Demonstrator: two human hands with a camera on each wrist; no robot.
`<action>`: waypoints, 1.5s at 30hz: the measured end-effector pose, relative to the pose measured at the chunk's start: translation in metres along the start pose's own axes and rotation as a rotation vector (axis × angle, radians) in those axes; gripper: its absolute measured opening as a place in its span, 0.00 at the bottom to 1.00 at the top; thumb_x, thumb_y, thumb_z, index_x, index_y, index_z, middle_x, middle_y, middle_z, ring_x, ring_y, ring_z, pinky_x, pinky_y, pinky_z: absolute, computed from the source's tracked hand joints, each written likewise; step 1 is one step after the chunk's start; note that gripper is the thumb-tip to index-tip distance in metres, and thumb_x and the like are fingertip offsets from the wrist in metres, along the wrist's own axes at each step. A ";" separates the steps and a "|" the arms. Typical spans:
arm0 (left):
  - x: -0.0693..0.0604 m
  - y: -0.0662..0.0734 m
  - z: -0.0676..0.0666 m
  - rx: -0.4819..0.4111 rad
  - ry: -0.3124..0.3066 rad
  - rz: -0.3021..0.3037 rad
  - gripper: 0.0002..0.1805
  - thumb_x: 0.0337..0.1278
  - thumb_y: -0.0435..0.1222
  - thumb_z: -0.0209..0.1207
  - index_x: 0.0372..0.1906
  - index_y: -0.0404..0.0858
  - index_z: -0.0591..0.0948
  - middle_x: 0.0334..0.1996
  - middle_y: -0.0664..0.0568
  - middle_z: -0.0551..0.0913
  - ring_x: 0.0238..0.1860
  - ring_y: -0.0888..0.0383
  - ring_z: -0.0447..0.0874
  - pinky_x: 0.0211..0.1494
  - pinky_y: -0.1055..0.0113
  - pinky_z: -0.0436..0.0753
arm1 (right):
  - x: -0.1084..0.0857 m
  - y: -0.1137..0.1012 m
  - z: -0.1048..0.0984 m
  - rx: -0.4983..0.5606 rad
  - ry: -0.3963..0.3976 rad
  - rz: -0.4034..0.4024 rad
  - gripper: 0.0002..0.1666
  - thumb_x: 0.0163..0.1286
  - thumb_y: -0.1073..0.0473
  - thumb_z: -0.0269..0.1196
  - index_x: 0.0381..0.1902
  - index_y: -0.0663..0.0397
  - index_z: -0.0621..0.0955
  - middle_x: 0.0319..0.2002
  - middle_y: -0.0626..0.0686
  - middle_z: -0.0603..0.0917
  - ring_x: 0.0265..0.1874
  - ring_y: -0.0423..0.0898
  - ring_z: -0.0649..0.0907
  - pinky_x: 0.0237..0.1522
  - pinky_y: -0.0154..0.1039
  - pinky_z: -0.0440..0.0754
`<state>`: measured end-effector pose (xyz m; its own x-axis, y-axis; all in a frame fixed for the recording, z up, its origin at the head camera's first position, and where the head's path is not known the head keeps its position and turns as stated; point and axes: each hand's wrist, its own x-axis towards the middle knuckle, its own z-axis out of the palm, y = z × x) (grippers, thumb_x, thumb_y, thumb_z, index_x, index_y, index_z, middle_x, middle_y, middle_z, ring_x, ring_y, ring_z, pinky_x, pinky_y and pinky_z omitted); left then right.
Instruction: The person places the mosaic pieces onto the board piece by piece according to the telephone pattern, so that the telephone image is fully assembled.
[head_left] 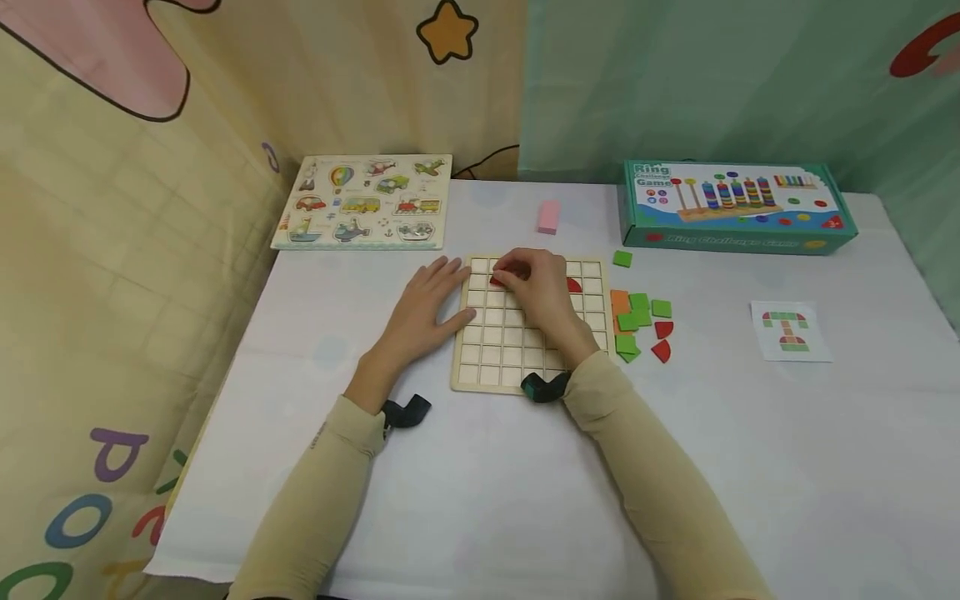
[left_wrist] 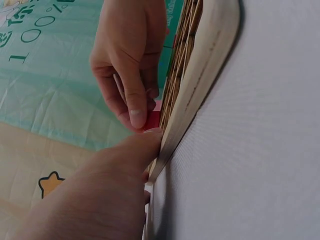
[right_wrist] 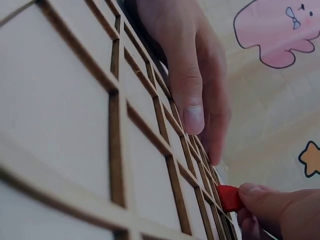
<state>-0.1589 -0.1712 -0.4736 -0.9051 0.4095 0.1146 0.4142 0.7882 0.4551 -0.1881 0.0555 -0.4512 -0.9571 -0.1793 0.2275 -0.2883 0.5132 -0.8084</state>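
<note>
A wooden grid board [head_left: 471, 375] lies on the white table. My right hand [head_left: 546, 292] pinches a red quarter-round piece [right_wrist: 230, 198] between thumb and fingers at the board's upper left part; in the left wrist view the red piece [left_wrist: 152, 120] shows below its fingertips. Another red piece [head_left: 574, 285] sits in the grid to the right of that hand. My left hand [head_left: 423, 312] rests with relaxed, spread fingers at the board's left edge, its thumb and fingertips touching the frame.
Green squares [head_left: 662, 308], orange pieces [head_left: 619, 302] and red quarter-rounds [head_left: 662, 350] lie right of the board. A pattern card [head_left: 791, 332] is farther right. Behind stand a pink block [head_left: 548, 217], a picture puzzle [head_left: 363, 204] and a green game box [head_left: 738, 208].
</note>
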 end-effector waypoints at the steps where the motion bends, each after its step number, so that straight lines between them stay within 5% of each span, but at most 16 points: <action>1: 0.000 0.000 0.000 0.003 -0.001 -0.003 0.39 0.73 0.54 0.59 0.81 0.43 0.66 0.83 0.48 0.61 0.86 0.49 0.48 0.90 0.51 0.42 | 0.000 0.001 0.001 -0.015 -0.007 -0.018 0.04 0.71 0.60 0.72 0.40 0.55 0.91 0.35 0.53 0.91 0.32 0.47 0.86 0.36 0.37 0.82; 15: 0.001 0.000 0.001 -0.009 0.012 0.012 0.39 0.73 0.54 0.59 0.81 0.43 0.66 0.83 0.47 0.62 0.86 0.47 0.49 0.89 0.51 0.43 | 0.002 0.001 -0.012 -0.129 -0.135 -0.022 0.08 0.72 0.62 0.71 0.46 0.55 0.92 0.47 0.55 0.87 0.43 0.51 0.86 0.45 0.44 0.85; 18: -0.001 0.000 0.005 -0.012 0.004 0.001 0.39 0.73 0.54 0.60 0.81 0.44 0.66 0.83 0.48 0.62 0.86 0.48 0.49 0.90 0.52 0.43 | 0.001 0.000 -0.033 -0.131 -0.136 0.050 0.10 0.74 0.60 0.69 0.49 0.56 0.91 0.47 0.57 0.88 0.43 0.52 0.86 0.43 0.41 0.83; 23: 0.001 0.003 0.006 -0.009 0.004 0.016 0.39 0.73 0.55 0.59 0.81 0.44 0.67 0.83 0.48 0.62 0.86 0.48 0.49 0.90 0.53 0.43 | -0.003 0.005 -0.097 -0.173 -0.039 0.246 0.14 0.76 0.56 0.68 0.48 0.61 0.90 0.45 0.63 0.89 0.45 0.56 0.83 0.39 0.41 0.79; 28: 0.002 0.002 0.002 -0.008 0.020 0.006 0.38 0.72 0.53 0.61 0.80 0.43 0.68 0.82 0.47 0.63 0.86 0.48 0.50 0.89 0.52 0.44 | -0.008 0.026 -0.135 -0.251 0.124 0.472 0.21 0.75 0.50 0.69 0.48 0.66 0.89 0.44 0.64 0.86 0.63 0.61 0.71 0.51 0.48 0.72; 32: 0.001 -0.001 0.005 -0.019 0.018 0.002 0.38 0.72 0.53 0.61 0.80 0.44 0.68 0.83 0.48 0.63 0.86 0.49 0.49 0.90 0.53 0.44 | -0.008 0.045 -0.132 -0.262 0.196 0.628 0.26 0.72 0.44 0.70 0.45 0.65 0.86 0.42 0.60 0.79 0.68 0.60 0.66 0.53 0.49 0.70; 39: 0.002 -0.001 0.003 -0.006 0.029 0.019 0.38 0.73 0.53 0.60 0.80 0.43 0.68 0.82 0.47 0.63 0.86 0.48 0.50 0.89 0.52 0.45 | -0.004 0.056 -0.119 -0.274 0.273 0.644 0.27 0.68 0.45 0.74 0.44 0.67 0.86 0.45 0.62 0.81 0.68 0.62 0.70 0.58 0.55 0.73; 45: 0.002 -0.001 0.001 -0.010 0.028 0.022 0.39 0.72 0.53 0.61 0.81 0.43 0.68 0.82 0.47 0.63 0.86 0.47 0.50 0.89 0.52 0.44 | -0.002 0.056 -0.119 -0.241 0.233 0.676 0.25 0.70 0.47 0.72 0.50 0.66 0.84 0.48 0.62 0.82 0.69 0.60 0.70 0.51 0.47 0.72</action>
<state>-0.1606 -0.1705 -0.4747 -0.8982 0.4134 0.1492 0.4331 0.7747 0.4606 -0.2054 0.1843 -0.4327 -0.9014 0.4078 -0.1452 0.3910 0.6230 -0.6775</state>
